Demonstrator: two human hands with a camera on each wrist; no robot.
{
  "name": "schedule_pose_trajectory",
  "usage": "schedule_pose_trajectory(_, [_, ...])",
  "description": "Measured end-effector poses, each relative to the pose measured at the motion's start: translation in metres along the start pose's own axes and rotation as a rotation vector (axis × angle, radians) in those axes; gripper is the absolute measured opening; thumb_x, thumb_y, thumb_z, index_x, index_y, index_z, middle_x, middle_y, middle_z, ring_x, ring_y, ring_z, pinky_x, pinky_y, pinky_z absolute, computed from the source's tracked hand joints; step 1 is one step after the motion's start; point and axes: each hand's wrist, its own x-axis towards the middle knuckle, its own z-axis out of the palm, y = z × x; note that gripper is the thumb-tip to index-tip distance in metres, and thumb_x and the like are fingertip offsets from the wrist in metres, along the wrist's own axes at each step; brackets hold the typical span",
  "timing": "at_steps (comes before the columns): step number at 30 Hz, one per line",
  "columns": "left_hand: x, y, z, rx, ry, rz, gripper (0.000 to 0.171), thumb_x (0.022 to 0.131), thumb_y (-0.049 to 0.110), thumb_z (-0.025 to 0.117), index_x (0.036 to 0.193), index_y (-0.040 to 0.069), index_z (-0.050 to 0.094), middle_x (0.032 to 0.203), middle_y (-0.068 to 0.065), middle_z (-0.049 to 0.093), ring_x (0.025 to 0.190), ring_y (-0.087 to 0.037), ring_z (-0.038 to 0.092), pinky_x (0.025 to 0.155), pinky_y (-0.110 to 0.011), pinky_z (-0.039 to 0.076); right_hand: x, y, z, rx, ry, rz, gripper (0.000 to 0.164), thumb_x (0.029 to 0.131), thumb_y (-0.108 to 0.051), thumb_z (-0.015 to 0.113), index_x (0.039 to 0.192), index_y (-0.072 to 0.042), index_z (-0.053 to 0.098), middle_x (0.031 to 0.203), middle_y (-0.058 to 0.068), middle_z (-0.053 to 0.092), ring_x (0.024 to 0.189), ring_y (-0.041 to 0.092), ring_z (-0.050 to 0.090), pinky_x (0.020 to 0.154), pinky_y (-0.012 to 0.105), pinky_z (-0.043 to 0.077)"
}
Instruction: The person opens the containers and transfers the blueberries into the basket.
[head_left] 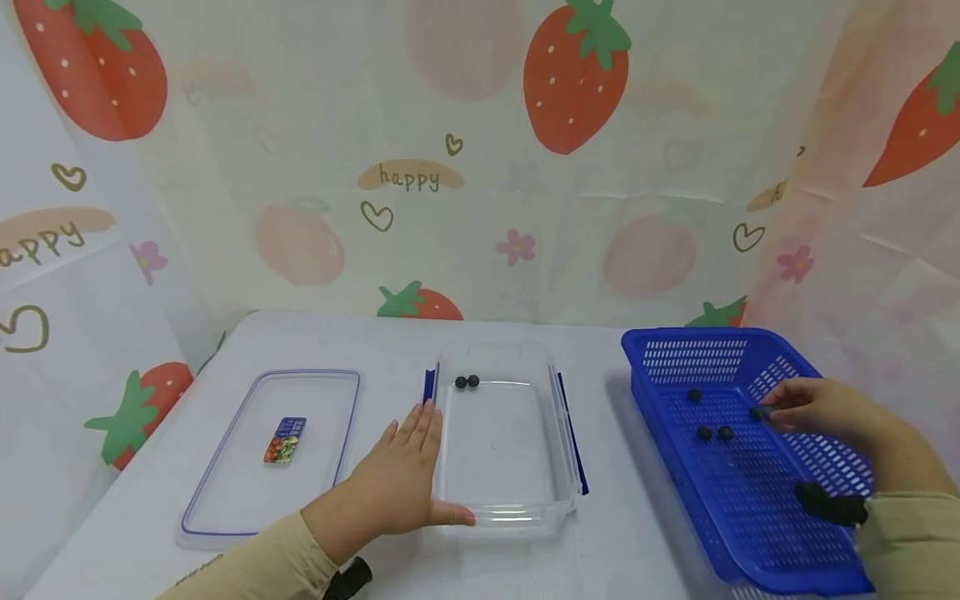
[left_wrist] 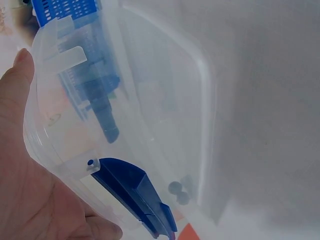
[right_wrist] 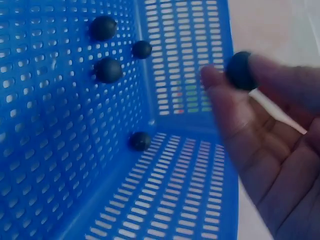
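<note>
My left hand [head_left: 386,483] lies along the left side of a clear plastic container [head_left: 495,442], fingers straight and thumb at its front rim. Two small black balls [head_left: 467,382] sit together near the container's far left corner. Blue clip flaps [left_wrist: 135,195] stand out from the container's sides. Over the blue plastic basket [head_left: 675,500], my right hand [head_left: 821,417] pinches a black ball [right_wrist: 241,71] between thumb and fingertips. Several more black balls [right_wrist: 108,70] lie on the basket's mesh floor.
A clear lid [head_left: 225,492] with a blue seal lies flat on the left of the white-covered table [head_left: 615,550], bearing a small printed label [head_left: 285,440]. Behind the table hangs a strawberry-patterned curtain [head_left: 300,125]. The basket's raised walls stand at the right.
</note>
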Motion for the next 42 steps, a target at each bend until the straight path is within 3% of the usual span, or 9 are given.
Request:
schedule_pose_trajectory(10, [0.0,-0.001,0.001,-0.01,-0.001,0.0,0.126,0.061,0.086,0.042,0.144,-0.004,0.013,0.151,-0.021,0.007,0.139,-0.032,0.006,0.108,-0.05,0.016,-0.003,0.022,-0.007,0.123,-0.158,0.055,0.021,0.085,0.002,0.054,0.102,0.015,0.051,0.093,0.01,0.059,0.084,0.016,0.059,0.076,0.032,0.052])
schedule_pose_trajectory(15, [0.0,-0.001,0.001,-0.009,-0.003,0.002,0.126,0.061,0.087,0.041,0.144,-0.004,0.014,0.151,-0.021,0.008,0.139,-0.032,0.006,0.108,-0.05,0.016,-0.003,0.029,-0.01,0.163,-0.178,0.093,0.017,0.086,0.004,0.051,0.1,0.012,0.053,0.092,0.009,0.06,0.085,0.019,0.06,0.077,0.034,0.052])
schedule_pose_trajectory(28, [0.0,0.0,0.0,-0.015,-0.015,-0.008,0.125,0.062,0.085,0.044,0.144,-0.004,0.013,0.151,-0.02,0.007,0.139,-0.032,0.006,0.108,-0.05,0.016,-0.005,0.036,-0.012,0.168,-0.093,0.141,0.019,0.086,0.007,0.049,0.102,0.018,0.05,0.089,0.008,0.06,0.084,0.019,0.061,0.076,0.036,0.052])
schedule_pose_trajectory(35, [0.0,0.001,-0.001,-0.012,-0.015,-0.009,0.124,0.063,0.083,0.046,0.144,-0.004,0.012,0.151,-0.02,0.007,0.139,-0.032,0.006,0.108,-0.05,0.016,-0.003,0.037,-0.017,0.205,-0.101,0.053,0.016,0.089,0.002,0.051,0.101,0.013,0.052,0.09,0.004,0.06,0.083,0.013,0.062,0.076,0.032,0.052])
schedule_pose_trajectory(42, [0.0,0.001,0.0,-0.009,-0.022,-0.009,0.122,0.064,0.081,0.049,0.144,-0.004,0.012,0.151,-0.02,0.006,0.139,-0.032,0.005,0.108,-0.05,0.015,-0.008,0.02,-0.024,0.135,-0.017,0.008,0.034,0.092,-0.011,0.053,0.114,0.014,0.044,0.102,0.01,0.059,0.09,0.011,0.063,0.08,0.032,0.051])
